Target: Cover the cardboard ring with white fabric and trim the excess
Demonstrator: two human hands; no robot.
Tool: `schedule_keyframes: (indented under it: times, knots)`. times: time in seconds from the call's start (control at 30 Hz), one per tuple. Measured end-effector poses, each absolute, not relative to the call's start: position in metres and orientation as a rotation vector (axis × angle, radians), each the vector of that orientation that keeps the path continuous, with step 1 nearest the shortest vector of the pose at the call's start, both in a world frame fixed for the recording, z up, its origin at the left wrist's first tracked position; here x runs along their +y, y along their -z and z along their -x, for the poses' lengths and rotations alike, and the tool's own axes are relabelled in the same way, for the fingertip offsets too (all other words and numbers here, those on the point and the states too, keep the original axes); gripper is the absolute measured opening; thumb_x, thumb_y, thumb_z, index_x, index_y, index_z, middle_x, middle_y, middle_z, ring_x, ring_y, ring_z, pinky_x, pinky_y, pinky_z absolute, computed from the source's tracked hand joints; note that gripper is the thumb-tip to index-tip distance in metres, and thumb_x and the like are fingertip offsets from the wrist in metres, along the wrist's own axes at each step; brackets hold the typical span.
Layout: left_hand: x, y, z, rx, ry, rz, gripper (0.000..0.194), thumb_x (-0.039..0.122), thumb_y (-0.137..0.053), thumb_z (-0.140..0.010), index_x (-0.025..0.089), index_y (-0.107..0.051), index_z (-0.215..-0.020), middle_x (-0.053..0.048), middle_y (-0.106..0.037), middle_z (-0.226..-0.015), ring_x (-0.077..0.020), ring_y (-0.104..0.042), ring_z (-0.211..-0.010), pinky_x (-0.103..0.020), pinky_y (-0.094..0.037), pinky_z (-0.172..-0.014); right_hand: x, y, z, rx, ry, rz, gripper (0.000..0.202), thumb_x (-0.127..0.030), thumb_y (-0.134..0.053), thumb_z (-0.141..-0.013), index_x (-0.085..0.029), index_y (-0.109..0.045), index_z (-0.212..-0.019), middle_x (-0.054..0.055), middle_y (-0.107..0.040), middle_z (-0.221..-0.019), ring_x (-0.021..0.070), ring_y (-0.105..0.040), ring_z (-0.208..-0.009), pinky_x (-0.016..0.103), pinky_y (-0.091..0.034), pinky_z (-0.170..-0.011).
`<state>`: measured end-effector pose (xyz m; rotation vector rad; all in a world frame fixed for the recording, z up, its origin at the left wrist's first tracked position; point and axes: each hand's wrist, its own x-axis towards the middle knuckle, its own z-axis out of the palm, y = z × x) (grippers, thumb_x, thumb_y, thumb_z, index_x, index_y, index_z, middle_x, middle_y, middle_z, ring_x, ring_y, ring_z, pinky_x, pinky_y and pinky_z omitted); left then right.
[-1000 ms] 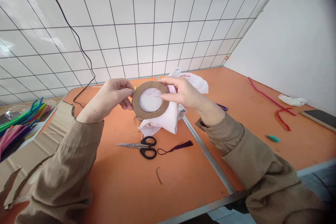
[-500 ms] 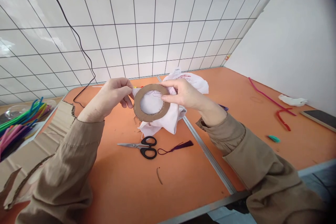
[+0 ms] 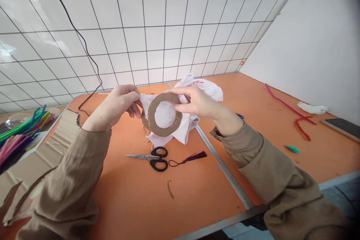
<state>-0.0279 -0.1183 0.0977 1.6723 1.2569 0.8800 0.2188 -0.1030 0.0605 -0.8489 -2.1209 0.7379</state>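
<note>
A brown cardboard ring point(image 3: 152, 115) is pinched at its right rim by my right hand point(image 3: 194, 101), fingers on top and thumb near the hole. My left hand point(image 3: 126, 101) is closed on the upper left corner of a white cloth point(image 3: 182, 129). Part of the cloth lies behind the ring and shows through its hole, with thin purple lines on it. Another brown curved edge shows behind the ring's left side. Black-handled scissors point(image 3: 159, 164) and a dark purple tassel point(image 3: 200, 155) lie on the table below the hands.
Cut cardboard point(image 3: 42, 157) and colourful pipe cleaners point(image 3: 21, 138) lie at the left. On the orange table point(image 3: 135, 202), a metal seam runs past the cloth. At the right are a red pipe cleaner point(image 3: 302, 130), a teal piece point(image 3: 293, 149) and a phone-like dark object point(image 3: 343, 127).
The ring has shifted slightly right and down in my right hand. More white cloth now shows between it and my left hand, along with a second brown curved edge.
</note>
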Motion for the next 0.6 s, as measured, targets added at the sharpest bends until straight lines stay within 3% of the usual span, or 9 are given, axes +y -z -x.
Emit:
schedule_keyframes:
  times: [0.23,0.33,0.43,0.6]
  knots:
    - [-0.119,-0.098,0.031,1.202,-0.786,-1.676,0.006,0.022,-0.054,-0.076,0.02,-0.059,-0.072,-0.001,-0.064,-0.059,-0.017,-0.063,-0.051,-0.027,-0.043,-0.049,-0.105,-0.059,-0.215,-2.143,-0.603,0.908,0.05,-0.01,-0.059,-0.073,-0.025,-0.071,-0.119,0.002,-0.074,-0.112,0.0233,-0.067,-0.102,0.036,-0.053,-0.086]
    - [-0.119,-0.098,0.033,1.184,-0.77,-1.796,0.02,0.035,-0.055,-0.084,0.021,-0.068,-0.087,-0.001,-0.062,-0.065,-0.0142,-0.06,-0.052,-0.025,-0.04,-0.048,-0.106,-0.059,-0.214,-2.162,-0.574,0.926,0.051,-0.01,-0.059,-0.074,-0.027,-0.07,-0.121,0.001,-0.074,-0.113,0.0226,-0.067,-0.102,0.035,-0.053,-0.083]
    - [-0.121,-0.098,0.031,1.129,-0.688,-1.942,0.03,0.047,-0.062,-0.084,0.021,-0.072,-0.095,-0.002,-0.062,-0.071,-0.0122,-0.052,-0.056,-0.024,-0.035,-0.048,-0.11,-0.06,-0.213,-2.177,-0.554,0.944,0.051,-0.01,-0.058,-0.075,-0.03,-0.071,-0.119,0.0,-0.074,-0.11,0.0214,-0.068,-0.096,0.033,-0.053,-0.075]
    - [-0.122,-0.094,0.022,1.064,-0.65,-2.042,0.024,0.043,-0.064,-0.083,0.02,-0.07,-0.077,-0.001,-0.056,-0.068,-0.0123,-0.043,-0.06,-0.026,-0.029,-0.052,-0.115,-0.059,-0.209,-2.137,-0.44,0.927,0.047,-0.013,-0.061,-0.076,-0.031,-0.071,-0.119,0.0,-0.074,-0.109,0.0219,-0.068,-0.092,0.035,-0.053,-0.076]
